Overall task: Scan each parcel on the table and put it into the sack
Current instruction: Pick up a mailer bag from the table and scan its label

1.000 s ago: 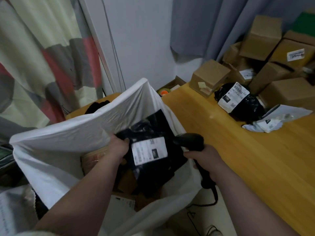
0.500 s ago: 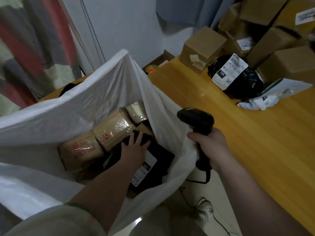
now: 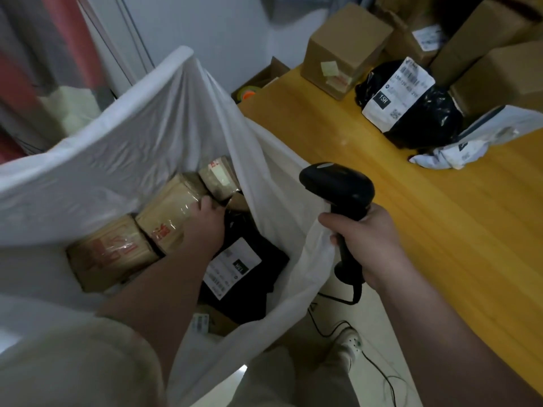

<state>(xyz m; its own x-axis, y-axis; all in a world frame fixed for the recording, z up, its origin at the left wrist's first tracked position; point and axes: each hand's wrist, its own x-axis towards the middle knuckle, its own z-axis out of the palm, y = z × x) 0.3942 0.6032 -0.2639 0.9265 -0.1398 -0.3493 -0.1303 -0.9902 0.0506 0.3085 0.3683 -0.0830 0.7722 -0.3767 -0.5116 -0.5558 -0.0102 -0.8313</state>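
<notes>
The white sack (image 3: 132, 136) stands open at the table's left end. Inside it a black parcel (image 3: 249, 283) with a white label lies among taped brown boxes (image 3: 108, 254). My left hand (image 3: 202, 227) reaches into the sack and rests on the far end of that parcel, thumb against a brown box (image 3: 167, 212); its fingers are hidden. My right hand (image 3: 370, 242) grips a black handheld scanner (image 3: 338, 186) just outside the sack's right rim. On the wooden table (image 3: 440, 230) lie a black bagged parcel (image 3: 426, 118) and a white mailer (image 3: 470, 139).
Several cardboard boxes (image 3: 346, 45) are stacked at the table's far right. A small open box with tape rolls (image 3: 249, 92) sits behind the sack. The scanner's cable (image 3: 382, 377) trails on the floor by my shoe (image 3: 349, 345). A curtain hangs at the left.
My left hand carried the black parcel down into the sack, laid it among the boxes and slid toward its far end. The scanner hand stayed beside the sack rim.
</notes>
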